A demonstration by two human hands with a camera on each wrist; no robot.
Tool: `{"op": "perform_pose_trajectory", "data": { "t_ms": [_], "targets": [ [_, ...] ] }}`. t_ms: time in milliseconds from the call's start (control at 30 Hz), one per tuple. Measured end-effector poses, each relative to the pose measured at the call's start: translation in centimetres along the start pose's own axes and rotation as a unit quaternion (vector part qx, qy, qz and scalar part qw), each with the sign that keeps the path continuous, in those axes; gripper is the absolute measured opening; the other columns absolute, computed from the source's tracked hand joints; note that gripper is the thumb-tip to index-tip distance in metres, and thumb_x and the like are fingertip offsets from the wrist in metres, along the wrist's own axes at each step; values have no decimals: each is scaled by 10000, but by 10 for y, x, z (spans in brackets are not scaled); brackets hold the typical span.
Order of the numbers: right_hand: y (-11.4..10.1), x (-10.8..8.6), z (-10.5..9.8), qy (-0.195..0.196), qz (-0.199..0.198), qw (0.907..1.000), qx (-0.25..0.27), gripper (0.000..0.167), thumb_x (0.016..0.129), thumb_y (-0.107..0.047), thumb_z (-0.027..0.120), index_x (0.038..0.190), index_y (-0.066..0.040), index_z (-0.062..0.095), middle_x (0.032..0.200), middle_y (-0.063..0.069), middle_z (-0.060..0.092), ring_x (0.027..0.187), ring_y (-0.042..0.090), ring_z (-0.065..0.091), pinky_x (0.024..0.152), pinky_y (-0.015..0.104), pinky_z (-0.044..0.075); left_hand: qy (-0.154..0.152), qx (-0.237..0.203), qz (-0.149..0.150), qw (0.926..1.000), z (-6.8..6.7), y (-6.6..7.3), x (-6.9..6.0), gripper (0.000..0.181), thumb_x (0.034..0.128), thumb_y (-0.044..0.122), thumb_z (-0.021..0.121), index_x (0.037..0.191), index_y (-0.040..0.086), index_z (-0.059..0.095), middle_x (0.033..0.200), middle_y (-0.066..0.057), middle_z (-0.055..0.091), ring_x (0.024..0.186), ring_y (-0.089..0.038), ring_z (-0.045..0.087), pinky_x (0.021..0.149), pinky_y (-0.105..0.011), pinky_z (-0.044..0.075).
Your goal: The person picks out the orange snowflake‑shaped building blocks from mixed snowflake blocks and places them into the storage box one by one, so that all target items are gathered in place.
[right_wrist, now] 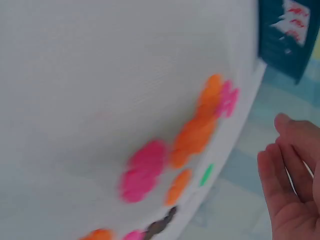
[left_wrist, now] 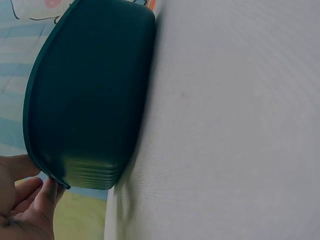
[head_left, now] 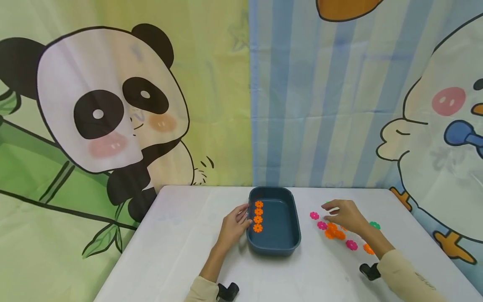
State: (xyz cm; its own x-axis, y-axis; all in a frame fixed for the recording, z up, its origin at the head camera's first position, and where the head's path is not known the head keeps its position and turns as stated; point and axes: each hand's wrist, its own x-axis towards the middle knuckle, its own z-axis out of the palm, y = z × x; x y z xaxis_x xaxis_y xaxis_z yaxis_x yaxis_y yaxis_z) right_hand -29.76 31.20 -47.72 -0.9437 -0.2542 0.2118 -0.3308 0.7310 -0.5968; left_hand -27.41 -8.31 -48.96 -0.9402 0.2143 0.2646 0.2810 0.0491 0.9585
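Observation:
A dark blue rectangular tub [head_left: 277, 250] stands on the white table. Along its left side inside, several orange flower-shaped pieces [head_left: 258, 219] lie in a column. My left hand [head_left: 232, 226] pinches the tub's left rim between thumb and fingers; the left wrist view shows this hand [left_wrist: 30, 212] at the rim. To the right of the tub, my right hand [head_left: 345, 216] hovers over loose flower pieces, orange ones [head_left: 332, 231] bunched beneath it. In the right wrist view, a gap separates the thumb and loosely bent fingers of this hand [right_wrist: 292, 185], with nothing visible between them.
Around the orange bunch lie pink flower pieces [head_left: 351, 245], a green one [head_left: 375, 225] and another orange one [head_left: 368, 249]. A dark piece [right_wrist: 160, 224] shows among them in the right wrist view. Behind the table hangs a cartoon-printed curtain [head_left: 219, 105].

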Motion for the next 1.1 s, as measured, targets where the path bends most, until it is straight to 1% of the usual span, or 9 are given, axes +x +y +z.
{"op": "perform_pose_trajectory", "data": {
  "t_ms": [33, 100, 200, 300, 567, 700, 800, 933, 1100],
  "targets": [
    [7, -3, -1, -131, 96, 9999, 54, 319, 814, -67, 786, 1120, -14, 714, 1086, 171, 690, 933, 351, 682, 735, 346, 621, -20, -37, 25, 10000, -1, 5, -1, 518, 864, -136, 635, 1358, -97, 484, 1404, -329, 436, 1275, -455, 448, 1029, -488, 430],
    [18, -9, 1, -340, 359, 9986, 195, 331, 816, -78, 787, 1134, -18, 711, 1100, 166, 686, 940, 333, 680, 740, 330, 619, -19, -49, 40, 10000, -2, 4, -1, 522, 862, -140, 634, 1359, -110, 476, 1402, -337, 433, 1273, -464, 445, 1028, -492, 429],
    [31, -14, 5, -545, 606, 9962, 292, 350, 809, -86, 795, 1145, -38, 714, 1089, 127, 688, 939, 297, 676, 747, 303, 616, -16, -61, 41, 10000, -3, 3, -1, 522, 864, -141, 631, 1360, -125, 466, 1402, -346, 426, 1274, -472, 440, 1027, -493, 426],
    [37, -16, 8, -622, 806, 9944, 288, 369, 793, -92, 808, 1149, -60, 717, 1073, 98, 688, 946, 284, 666, 743, 296, 616, -27, -43, 14, 10000, -3, 3, -2, 525, 865, -138, 633, 1362, -122, 465, 1408, -341, 422, 1278, -468, 437, 1030, -491, 421],
    [42, -17, 8, -625, 978, 9931, 163, 322, 808, -93, 794, 1124, -80, 729, 1042, 57, 692, 935, 253, 661, 734, 285, 615, -51, -56, 48, 10000, -1, 6, -2, 516, 864, -139, 635, 1355, -108, 480, 1404, -348, 421, 1277, -483, 428, 1034, -520, 409],
    [43, -17, 7, -711, 869, 9936, 137, 296, 824, -98, 781, 1116, -84, 735, 1043, 58, 697, 938, 260, 667, 731, 287, 616, -24, -54, 40, 10000, 0, -1, 0, 523, 859, -147, 634, 1358, -99, 482, 1407, -336, 428, 1278, -475, 431, 1033, -512, 413],
    [46, -18, 5, -816, 697, 9942, 37, 293, 833, -108, 775, 1122, -88, 737, 1060, 62, 703, 946, 261, 672, 738, 284, 614, 21, -53, 50, 10000, 1, -14, 4, 536, 856, -151, 638, 1364, -98, 477, 1409, -323, 435, 1278, -465, 437, 1028, -493, 422],
    [49, -18, 3, -839, 594, 9947, -6, 288, 832, -112, 777, 1117, -95, 742, 1056, 53, 708, 943, 248, 677, 740, 270, 611, 93, -5, 30, 10000, 1, -29, 8, 548, 857, -129, 656, 1373, -85, 479, 1413, -278, 460, 1279, -421, 461, 1021, -425, 445],
    [49, -17, 4, -675, 520, 9964, 6, 271, 817, -86, 786, 1084, -84, 740, 1021, 47, 699, 916, 245, 661, 740, 278, 612, 151, 69, 57, 9998, 0, -31, 9, 540, 858, -104, 672, 1368, -62, 500, 1405, -234, 492, 1273, -380, 487, 1000, -332, 474]
  ]
}}
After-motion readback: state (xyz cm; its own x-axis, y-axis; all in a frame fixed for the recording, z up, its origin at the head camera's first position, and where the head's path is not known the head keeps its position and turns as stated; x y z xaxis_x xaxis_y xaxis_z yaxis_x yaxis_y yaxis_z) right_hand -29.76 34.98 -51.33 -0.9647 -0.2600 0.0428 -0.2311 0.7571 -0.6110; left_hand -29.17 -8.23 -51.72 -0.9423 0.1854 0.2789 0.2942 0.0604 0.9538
